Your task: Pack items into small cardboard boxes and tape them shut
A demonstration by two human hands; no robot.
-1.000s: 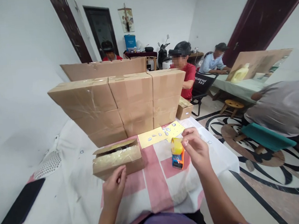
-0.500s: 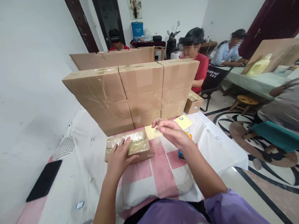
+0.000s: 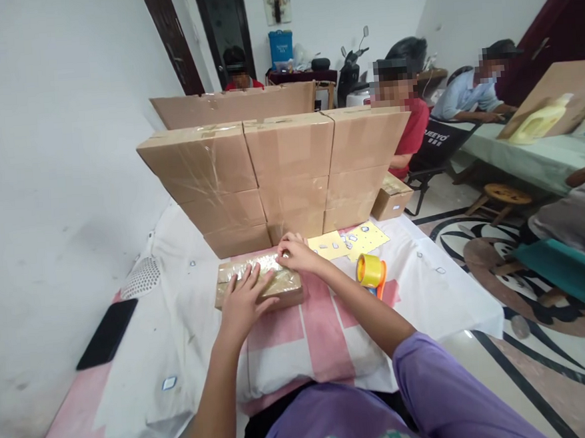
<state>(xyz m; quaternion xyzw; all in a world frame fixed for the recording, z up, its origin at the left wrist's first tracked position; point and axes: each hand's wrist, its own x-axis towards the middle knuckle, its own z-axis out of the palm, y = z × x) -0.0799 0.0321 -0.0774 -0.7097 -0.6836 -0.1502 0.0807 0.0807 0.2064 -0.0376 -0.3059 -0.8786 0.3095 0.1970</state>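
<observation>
A small cardboard box lies on the cloth-covered table in front of me, with shiny clear tape over its top. My left hand rests on the box's top and near edge, fingers spread. At the box's far right end, my right hand has thumb and fingertips pinched together just above the taped top. What they pinch is too small to make out. Right of my right forearm stands a tape dispenser in orange and blue, carrying a roll of yellowish tape.
Stacked cardboard boxes form a wall behind the small box. Yellow sheets with small white labels lie beyond my right hand. A black tablet-like slab lies at left. Another box sits at the far right corner. Several people sit beyond.
My right hand has moved left and down, from above the cloth to the box's right end. My left hand stays on the box. The tape dispenser has come into fuller view.
</observation>
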